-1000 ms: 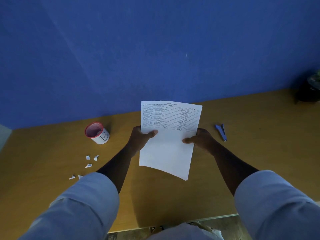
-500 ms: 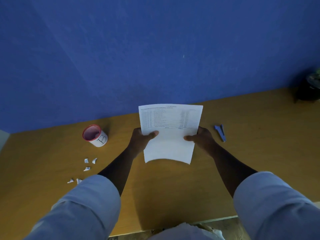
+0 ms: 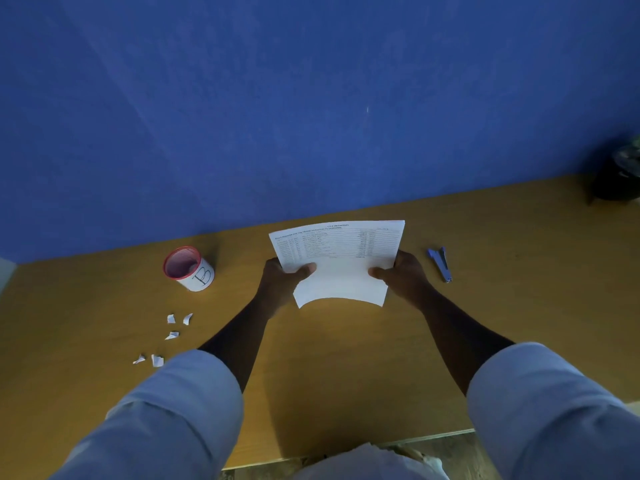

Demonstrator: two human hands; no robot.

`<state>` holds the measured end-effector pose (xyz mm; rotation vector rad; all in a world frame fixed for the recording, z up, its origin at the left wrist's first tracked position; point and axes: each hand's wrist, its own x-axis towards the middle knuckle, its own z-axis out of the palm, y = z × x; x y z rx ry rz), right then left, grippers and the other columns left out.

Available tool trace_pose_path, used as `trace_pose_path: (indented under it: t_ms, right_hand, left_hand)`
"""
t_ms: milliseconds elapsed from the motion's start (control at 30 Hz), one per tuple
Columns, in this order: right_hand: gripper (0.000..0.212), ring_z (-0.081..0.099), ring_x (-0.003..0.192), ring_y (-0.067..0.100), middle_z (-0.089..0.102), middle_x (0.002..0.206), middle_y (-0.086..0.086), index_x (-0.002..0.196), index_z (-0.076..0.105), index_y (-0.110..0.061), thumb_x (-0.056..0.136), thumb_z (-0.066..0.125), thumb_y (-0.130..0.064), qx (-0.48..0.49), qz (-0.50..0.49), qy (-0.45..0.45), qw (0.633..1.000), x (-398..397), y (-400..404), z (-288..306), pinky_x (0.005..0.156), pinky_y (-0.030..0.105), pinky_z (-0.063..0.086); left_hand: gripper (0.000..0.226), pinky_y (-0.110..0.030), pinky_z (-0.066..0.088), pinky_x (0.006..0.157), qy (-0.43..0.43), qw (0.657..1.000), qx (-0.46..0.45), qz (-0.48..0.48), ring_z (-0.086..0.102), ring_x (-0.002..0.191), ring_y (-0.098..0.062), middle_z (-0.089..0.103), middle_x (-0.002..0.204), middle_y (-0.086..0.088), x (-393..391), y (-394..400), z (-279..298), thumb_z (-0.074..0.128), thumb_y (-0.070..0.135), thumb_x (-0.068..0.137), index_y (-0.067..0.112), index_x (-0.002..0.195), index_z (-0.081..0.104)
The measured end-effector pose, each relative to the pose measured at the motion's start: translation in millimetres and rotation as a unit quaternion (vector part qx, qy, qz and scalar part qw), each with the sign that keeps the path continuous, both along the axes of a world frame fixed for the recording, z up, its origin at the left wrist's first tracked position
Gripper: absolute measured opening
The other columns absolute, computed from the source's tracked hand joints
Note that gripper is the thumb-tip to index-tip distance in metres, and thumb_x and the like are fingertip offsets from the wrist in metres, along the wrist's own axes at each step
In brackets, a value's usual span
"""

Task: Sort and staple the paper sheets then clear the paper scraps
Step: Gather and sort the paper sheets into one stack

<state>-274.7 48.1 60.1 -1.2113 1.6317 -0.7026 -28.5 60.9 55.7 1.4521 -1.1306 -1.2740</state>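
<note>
White paper sheets (image 3: 341,268) with a printed table on top are held above the middle of the wooden desk (image 3: 346,375). My left hand (image 3: 282,282) grips their left edge, thumb on top. My right hand (image 3: 401,277) grips the right edge the same way. The sheets lean away from me and their near edge bows upward. A blue stapler (image 3: 440,263) lies on the desk just right of my right hand. Several white paper scraps (image 3: 172,335) are scattered on the desk at the left.
A red mesh cup (image 3: 188,268) wrapped in paper marked "B" stands left of the sheets, close to the blue wall. A dark object (image 3: 620,174) sits at the desk's far right corner. The desk's front edge (image 3: 346,452) runs just below my arms.
The sheets have tipped from facing me to leaning flatter toward the desk, and their near edge has lifted into a bow. Both hands keep their grip.
</note>
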Motion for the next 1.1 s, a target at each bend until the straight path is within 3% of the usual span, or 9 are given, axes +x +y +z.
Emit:
trace_pose_path:
  t_ms: [200,300,433,633,733,867,967,1100]
  right_hand:
    - [0.044,0.058,0.117,0.028,0.062,0.130,0.008,0.125,0.060,-0.007,0.084,0.073,-0.011,0.004,-0.007,0.000,1.000,1.6,-0.7,-1.0,0.088,0.030,0.047]
    - [0.041,0.061,0.108,0.022,0.065,0.125,0.007,0.121,0.063,-0.007,0.082,0.075,-0.010,0.012,0.000,-0.007,1.000,-1.3,-1.4,-1.8,0.084,0.029,0.047]
    - [0.046,0.062,0.112,0.027,0.066,0.121,0.005,0.118,0.064,-0.009,0.076,0.081,-0.010,0.054,0.011,-0.038,0.998,-7.3,-2.5,-3.9,0.085,0.032,0.050]
    - [0.057,0.061,0.113,0.030,0.063,0.126,0.006,0.120,0.059,-0.011,0.070,0.085,-0.010,0.127,0.025,-0.047,0.991,-10.4,-5.9,-5.9,0.084,0.038,0.056]
    - [0.055,0.063,0.110,0.030,0.065,0.123,0.007,0.119,0.060,-0.011,0.069,0.084,-0.005,0.147,0.017,-0.074,0.986,-13.6,-7.9,-8.7,0.086,0.041,0.057]
    - [0.046,0.065,0.102,0.025,0.067,0.120,0.005,0.115,0.062,-0.012,0.074,0.078,0.002,0.167,0.026,-0.126,0.978,-19.9,-7.9,-9.9,0.076,0.034,0.057]
    - [0.045,0.064,0.105,0.025,0.065,0.118,0.004,0.116,0.059,-0.014,0.077,0.077,-0.001,0.166,0.014,-0.145,0.975,-25.4,-11.4,-16.7,0.079,0.037,0.058]
    - [0.040,0.063,0.100,0.023,0.064,0.110,0.003,0.116,0.056,-0.014,0.081,0.076,-0.007,0.161,-0.044,-0.163,0.972,-33.4,-16.6,-26.5,0.074,0.036,0.057]
  left_hand:
    - [0.029,-0.017,0.056,0.068,-0.014,1.000,-0.004,-0.003,0.069,0.086,0.003,0.069,0.102,0.015,-1.1,1.0,3.2,0.077,0.007,0.084,0.030,0.099,0.066]
    - [0.027,-0.019,0.057,0.071,-0.021,1.000,-0.004,-0.003,0.069,0.091,-0.003,0.071,0.104,0.012,0.5,-1.7,4.1,0.078,0.011,0.083,0.027,0.102,0.068]
    - [0.026,-0.024,0.059,0.076,-0.030,0.999,0.004,-0.010,0.072,0.091,-0.008,0.075,0.101,0.011,2.2,-6.0,6.9,0.080,0.012,0.081,0.026,0.102,0.072]
    - [0.037,-0.021,0.057,0.077,-0.048,0.998,0.013,-0.036,0.069,0.102,-0.013,0.070,0.117,0.004,-1.6,-16.4,10.0,0.076,0.013,0.084,0.017,0.120,0.067]
    - [0.036,-0.022,0.056,0.075,-0.074,0.996,0.023,-0.051,0.067,0.102,-0.016,0.069,0.118,0.003,-6.6,-19.9,10.6,0.075,0.017,0.086,0.017,0.121,0.064]
    - [0.029,-0.014,0.051,0.069,-0.120,0.990,0.040,-0.065,0.065,0.096,-0.009,0.066,0.113,0.007,-13.6,-24.1,8.4,0.073,0.020,0.089,0.020,0.117,0.064]
    - [0.031,-0.019,0.049,0.073,-0.139,0.985,0.069,-0.072,0.063,0.102,-0.016,0.066,0.116,0.002,-18.4,-28.7,6.5,0.073,0.020,0.088,0.016,0.117,0.065]
    - [0.036,-0.019,0.045,0.072,-0.194,0.970,0.109,-0.101,0.057,0.097,-0.013,0.061,0.116,0.003,-23.1,-35.7,2.0,0.073,0.021,0.089,0.013,0.121,0.062]
